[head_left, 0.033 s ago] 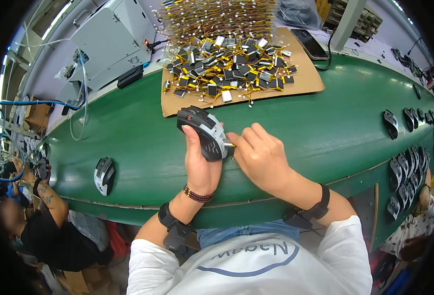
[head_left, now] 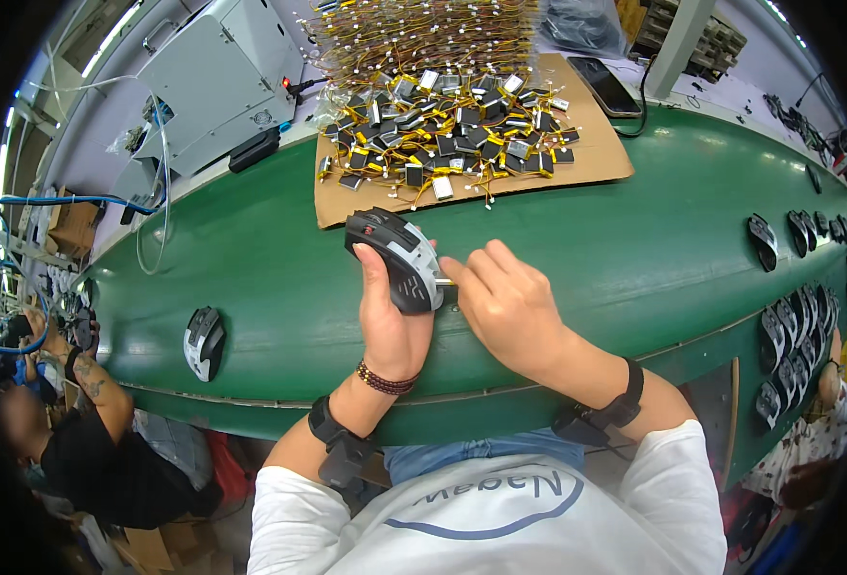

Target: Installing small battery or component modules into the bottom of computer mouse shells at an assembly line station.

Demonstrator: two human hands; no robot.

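My left hand (head_left: 391, 321) is wrapped round a computer mouse (head_left: 406, 278), black and grey with a light side part, and holds it tilted above the green bench. My right hand (head_left: 508, 302) is closed at the mouse's right side. Between its thumb and fingers it pinches a small battery (head_left: 446, 282), mostly hidden, of which a thin silvery edge shows against the mouse. Beyond my hands lies a heap of small flat batteries (head_left: 442, 144) with wires and yellow tape, on a cardboard sheet (head_left: 596, 158).
Another mouse (head_left: 204, 343) lies on the green bench (head_left: 279, 259) to the left. Several mice (head_left: 789, 355) stand in rows at the right. A phone (head_left: 603, 86) and a grey machine (head_left: 217, 81) stand at the back. Co-workers sit at both sides, one in a black shirt (head_left: 107, 470).
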